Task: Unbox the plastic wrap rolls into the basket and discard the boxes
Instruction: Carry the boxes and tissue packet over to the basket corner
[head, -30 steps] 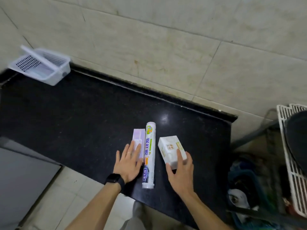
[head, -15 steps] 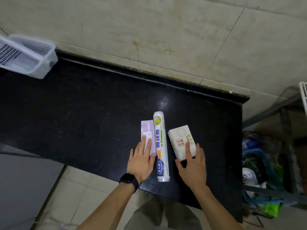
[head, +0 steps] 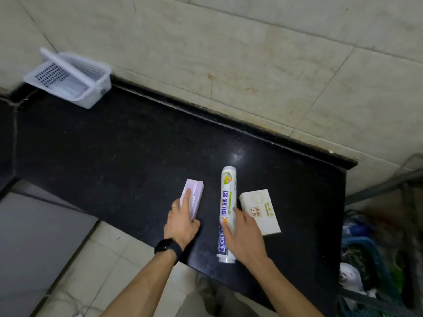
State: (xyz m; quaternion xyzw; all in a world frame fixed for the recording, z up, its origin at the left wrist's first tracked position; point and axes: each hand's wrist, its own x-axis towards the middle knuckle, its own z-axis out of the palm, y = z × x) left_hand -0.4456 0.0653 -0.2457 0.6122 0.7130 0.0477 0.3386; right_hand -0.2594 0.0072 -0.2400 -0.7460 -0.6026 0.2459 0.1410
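Three packs lie near the front edge of the black counter (head: 114,152). My left hand (head: 183,221) grips the near end of a pale purple box (head: 194,195), thumb on its right side and fingers over its top. A long white plastic wrap roll (head: 227,202) with coloured print lies to its right. My right hand (head: 242,236) rests on that roll's near half, fingers spread over it, not closed. A cream box (head: 261,208) lies flat just right of the roll. The white slotted basket (head: 96,92) stands tilted against the wall at the counter's far left.
A tiled wall (head: 251,65) runs behind the counter. Its right end stops at a gap with a blue bin (head: 366,248) of rubbish on the floor and a metal frame (head: 384,186). Pale floor tiles (head: 103,259) show below the front edge.
My left hand has slid the purple box to the left, away from the roll, and closed around it. My right hand left the cream box and now lies on the roll.
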